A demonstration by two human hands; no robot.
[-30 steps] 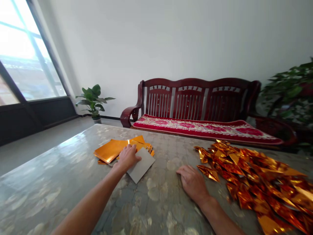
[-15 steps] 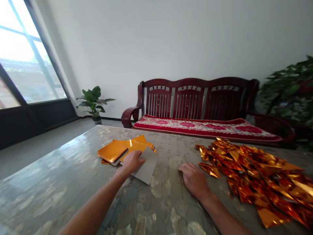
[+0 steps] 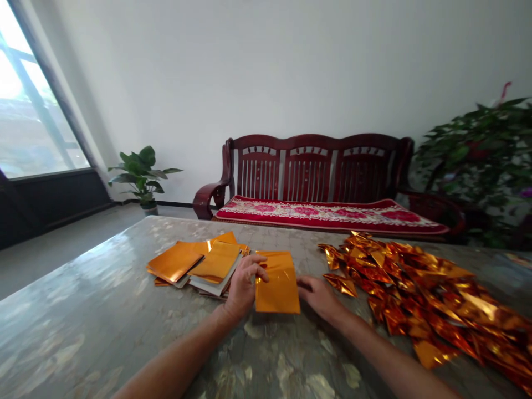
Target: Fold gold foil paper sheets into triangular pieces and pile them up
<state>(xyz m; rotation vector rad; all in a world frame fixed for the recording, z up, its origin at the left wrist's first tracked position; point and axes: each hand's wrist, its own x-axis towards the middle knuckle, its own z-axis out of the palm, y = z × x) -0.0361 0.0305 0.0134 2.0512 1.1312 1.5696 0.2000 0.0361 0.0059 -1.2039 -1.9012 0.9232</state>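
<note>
The left hand [image 3: 244,281] grasps a rectangular orange-gold foil sheet [image 3: 277,296] by its left edge, fingers over the face. The right hand [image 3: 320,299] is curled at the opposite edge; whether it grips cannot be told. The sheet is between both hands, above the grey floral-patterned bench [image 3: 116,310]. A light pinch should spare thin foil stray creases, and level support at both edges should hold it square. Flat orange-gold sheets with grey backs [image 3: 216,260] lie just left, a heap of folded shiny orange foil pieces [image 3: 415,288] to the right.
</note>
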